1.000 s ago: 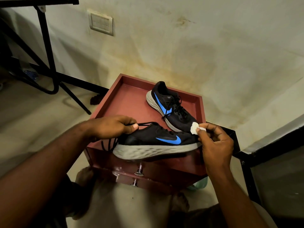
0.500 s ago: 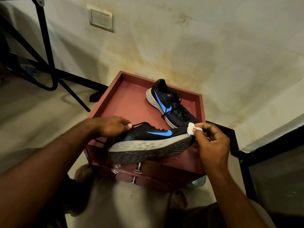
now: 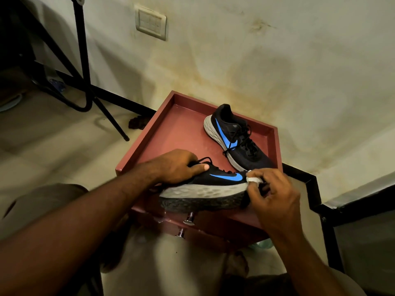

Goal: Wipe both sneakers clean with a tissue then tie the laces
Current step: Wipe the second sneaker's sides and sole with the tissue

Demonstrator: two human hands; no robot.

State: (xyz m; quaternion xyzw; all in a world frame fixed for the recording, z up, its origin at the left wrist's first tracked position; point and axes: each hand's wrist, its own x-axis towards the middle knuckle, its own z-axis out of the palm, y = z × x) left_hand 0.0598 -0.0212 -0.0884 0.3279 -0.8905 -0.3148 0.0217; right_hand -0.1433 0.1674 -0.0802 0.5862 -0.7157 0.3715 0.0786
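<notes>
Two black sneakers with blue logos and grey soles are on a red-brown cabinet top. The near sneaker is tipped on its side, its dark tread facing me. My left hand grips it over the collar and loose laces. My right hand pinches a small white tissue against the toe end of that sneaker. The far sneaker stands upright at the back right of the top, its laces loose.
The cabinet top has a raised rim, and two metal knobs stick out of its front. A stained wall is close behind. Black metal stand legs are at the left, a black frame at the right. My knees are below the cabinet.
My left hand has tipped the near sneaker further onto its side, showing the tread. My right hand has brought the tissue down onto the toe end.
</notes>
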